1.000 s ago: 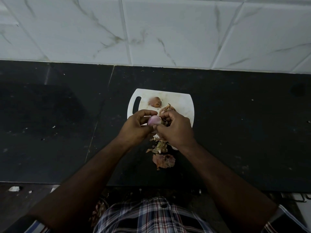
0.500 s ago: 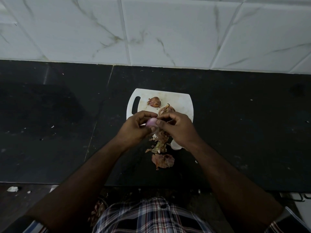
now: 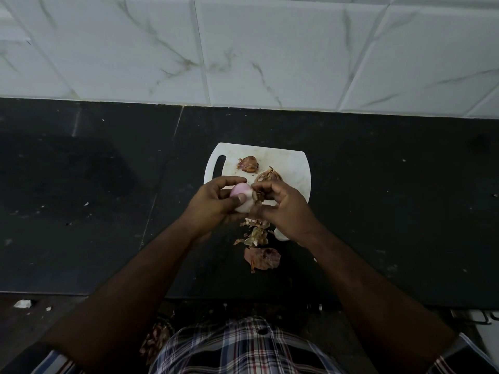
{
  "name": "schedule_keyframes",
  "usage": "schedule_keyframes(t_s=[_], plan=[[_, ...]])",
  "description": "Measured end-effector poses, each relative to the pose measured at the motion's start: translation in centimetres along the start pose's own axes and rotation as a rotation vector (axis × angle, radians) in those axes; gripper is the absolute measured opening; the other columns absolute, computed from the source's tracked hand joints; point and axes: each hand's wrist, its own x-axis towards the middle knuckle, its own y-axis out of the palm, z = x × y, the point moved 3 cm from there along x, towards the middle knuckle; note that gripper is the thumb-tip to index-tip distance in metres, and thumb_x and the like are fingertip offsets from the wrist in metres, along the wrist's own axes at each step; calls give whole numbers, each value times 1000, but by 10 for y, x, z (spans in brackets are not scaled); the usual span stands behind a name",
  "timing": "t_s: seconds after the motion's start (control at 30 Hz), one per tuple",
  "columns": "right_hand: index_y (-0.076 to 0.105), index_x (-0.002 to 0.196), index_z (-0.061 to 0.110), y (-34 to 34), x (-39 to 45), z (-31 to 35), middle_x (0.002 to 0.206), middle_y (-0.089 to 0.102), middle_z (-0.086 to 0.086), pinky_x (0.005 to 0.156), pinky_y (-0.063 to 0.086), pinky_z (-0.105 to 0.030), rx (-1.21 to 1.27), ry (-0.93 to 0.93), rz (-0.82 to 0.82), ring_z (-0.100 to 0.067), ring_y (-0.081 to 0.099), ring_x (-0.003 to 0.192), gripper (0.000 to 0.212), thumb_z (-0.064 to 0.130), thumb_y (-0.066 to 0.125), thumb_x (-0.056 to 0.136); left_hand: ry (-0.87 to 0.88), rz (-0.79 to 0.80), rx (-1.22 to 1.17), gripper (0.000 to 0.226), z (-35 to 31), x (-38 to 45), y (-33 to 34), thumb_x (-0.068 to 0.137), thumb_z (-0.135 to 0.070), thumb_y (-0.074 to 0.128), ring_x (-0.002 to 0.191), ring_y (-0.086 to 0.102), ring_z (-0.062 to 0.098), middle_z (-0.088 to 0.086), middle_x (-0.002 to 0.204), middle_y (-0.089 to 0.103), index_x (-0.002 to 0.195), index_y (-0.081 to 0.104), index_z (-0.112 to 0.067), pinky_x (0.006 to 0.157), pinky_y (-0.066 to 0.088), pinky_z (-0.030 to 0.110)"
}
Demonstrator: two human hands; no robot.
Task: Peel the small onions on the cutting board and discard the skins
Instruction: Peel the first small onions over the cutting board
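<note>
**Last scrap of skin coming off the onion in hand**

The left hand (image 3: pixel 213 203) holds a small onion (image 3: pixel 242 197) just above the near part of the cutting board (image 3: pixel 293 164), at the centre of the frame; its grip is closed on the bulb, forefinger curled over the top and thumb across the front. The right hand (image 3: pixel 283 209) is closed in a pinch on a brown tuft of dry skin (image 3: pixel 258 197) at the onion's right end.

Compared with half a second ago, much more of the bulb shows: then only a small pink patch peeked between the fingers, now a broad, smooth pink-white face is bare. The right hand's fingertips sat right over the bulb; now they are at its end, with the tuft between them. That suggests this onion is nearly done, with only that end piece left to come away.

Beyond the hands, two unpeeled onions wait on the board: one (image 3: pixel 248 163) just above centre, another (image 3: pixel 270 175) just behind the right hand's fingers. Below the hands, loose skins (image 3: pixel 256 236) trail off the board's near edge onto the dark surface (image 3: pixel 391 211), ending in one large reddish skin (image 3: pixel 262 258). These are not yet discarded, so peeling and clearing both remain.
</note>
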Motion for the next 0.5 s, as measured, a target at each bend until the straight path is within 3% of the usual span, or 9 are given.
schedule_keyframes(t_s=[0.07, 0.17, 0.33, 0.5], plan=[[64, 120, 29, 4, 0, -2, 117, 69, 8, 94, 56, -43, -6, -30, -2, -12, 66, 110, 56, 29, 86, 69, -31, 3, -57, 33, -1, 0, -1, 95, -2, 63, 99, 73, 36, 24, 116, 70, 127, 60, -5, 80, 63, 42], [69, 117, 21, 2, 0, -3, 110, 72, 4, 89, 58, -46, -35, -53, -88, -14, 69, 102, 47, 12, 84, 73, -95, 45, -120, 31, 0, -1, -2, 97, -2, 60, 97, 73, 35, 25, 115, 71, 128, 60, -3, 81, 63, 41], [75, 111, 13, -2, -3, 4, 98, 73, 6, 84, 57, -27, -101, -134, -144, -5, 70, 93, 32, 7, 80, 80, -144, 68, -133, 30, 0, 0, -8, 96, -3, 60, 97, 74, 34, 22, 113, 72, 126, 63, -5, 81, 63, 40], [76, 106, 15, 0, -5, 2, 99, 75, -1, 86, 59, -46, -48, -155, -181, -16, 72, 95, 27, 10, 78, 80, -149, 70, -142, 29, 0, -2, -8, 97, -4, 59, 94, 74, 31, 20, 111, 72, 125, 63, -5, 77, 64, 36]])
